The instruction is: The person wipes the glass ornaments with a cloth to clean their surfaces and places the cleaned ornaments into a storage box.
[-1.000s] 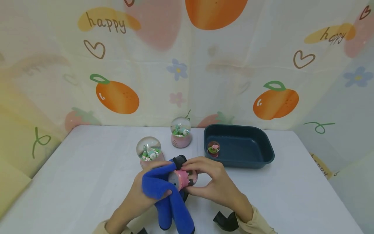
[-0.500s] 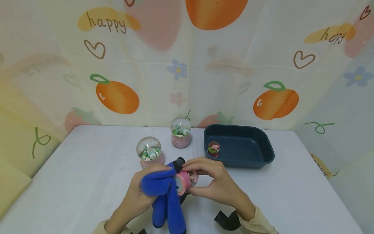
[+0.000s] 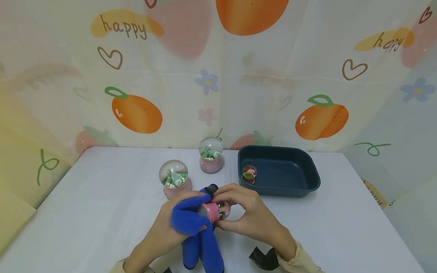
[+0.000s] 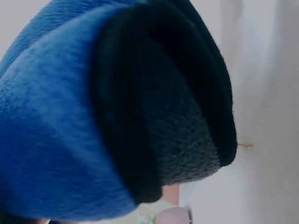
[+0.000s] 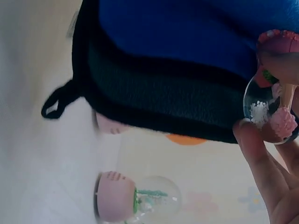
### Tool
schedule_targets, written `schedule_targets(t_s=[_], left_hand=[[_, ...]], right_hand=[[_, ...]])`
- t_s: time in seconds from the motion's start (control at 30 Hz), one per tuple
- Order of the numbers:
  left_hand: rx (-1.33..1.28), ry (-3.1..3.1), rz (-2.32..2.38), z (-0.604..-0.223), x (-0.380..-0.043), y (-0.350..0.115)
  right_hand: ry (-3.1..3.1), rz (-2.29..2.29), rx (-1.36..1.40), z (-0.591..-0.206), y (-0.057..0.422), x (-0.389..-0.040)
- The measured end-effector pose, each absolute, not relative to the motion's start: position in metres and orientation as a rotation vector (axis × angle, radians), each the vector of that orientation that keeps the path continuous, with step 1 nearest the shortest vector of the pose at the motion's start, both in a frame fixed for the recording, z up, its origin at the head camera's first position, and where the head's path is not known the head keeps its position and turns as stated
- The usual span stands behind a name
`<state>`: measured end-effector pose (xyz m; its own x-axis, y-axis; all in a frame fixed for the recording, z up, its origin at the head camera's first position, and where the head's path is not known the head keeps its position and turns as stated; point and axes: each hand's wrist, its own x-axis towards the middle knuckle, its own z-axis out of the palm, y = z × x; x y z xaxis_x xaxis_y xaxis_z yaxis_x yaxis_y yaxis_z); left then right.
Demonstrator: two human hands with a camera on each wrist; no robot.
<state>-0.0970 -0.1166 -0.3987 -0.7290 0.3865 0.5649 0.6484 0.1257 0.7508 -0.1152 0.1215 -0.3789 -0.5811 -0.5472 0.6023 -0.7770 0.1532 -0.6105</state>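
A blue cloth with black edging [image 3: 189, 220] is bunched in my left hand [image 3: 162, 225], its lower folds hanging toward the table. My right hand [image 3: 252, 210] pinches a small snow globe with a pink base [image 3: 213, 212] by its glass dome. The globe lies tipped sideways, its grey underside turned to the cloth. In the right wrist view, pink and white figures show inside the dome [image 5: 261, 105], with fingertips on the glass. Cloth [image 4: 51, 116] fills most of the left wrist view and hides what my left fingers do behind it.
Two larger snow globes with pink bases, one nearer [image 3: 174, 178] and one farther [image 3: 211, 155], stand beyond my hands. A dark blue tray [image 3: 300, 189] at right holds a small globe [image 3: 249, 173] by its left wall. Black strap ends [image 3: 264, 258] lie near my right sleeve.
The pink globe has tilted back and forth slightly between my hands, and the cloth has shifted against its base. Its hanging folds swung left, then right again. Both hands keep their hold.
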Motion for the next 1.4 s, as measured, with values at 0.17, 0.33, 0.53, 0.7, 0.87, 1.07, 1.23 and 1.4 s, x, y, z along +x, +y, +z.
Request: schedule_targets(t_s=[0.17, 0.33, 0.53, 0.7, 0.87, 1.07, 1.23, 1.4], left_hand=[[-0.965, -2.105, -1.647, -0.4, -0.096, -0.116], [-0.901, -2.041, -1.663, -0.401, -0.098, -0.116], [-0.862, -2.009, -1.666, -0.403, -0.099, -0.118], [-0.845, -2.036, -1.684, -0.399, -0.099, -0.121], [-0.86, -2.163, -1.673, -0.396, -0.1, -0.126], [-0.858, -2.266, -1.681, -0.396, -0.101, -0.126], [-0.823, -2.33, -1.705, -0.397, -0.1, -0.124], [-0.863, -2.35, -1.606, -0.398, -0.1, -0.119]], right_hand=[[-2.221, 1.436, 1.308, -0.379, 0.121, -0.114], [-2.313, 1.509, 1.265, -0.378, 0.122, -0.114], [-2.376, 1.637, 1.233, -0.378, 0.123, -0.116], [-2.369, 1.625, 1.18, -0.376, 0.126, -0.117], [-2.32, 1.67, 1.139, -0.375, 0.129, -0.119], [-2.278, 1.689, 1.131, -0.377, 0.129, -0.12], [-2.314, 1.637, 1.111, -0.377, 0.126, -0.118], [-2.329, 1.534, 1.108, -0.378, 0.123, -0.115]])
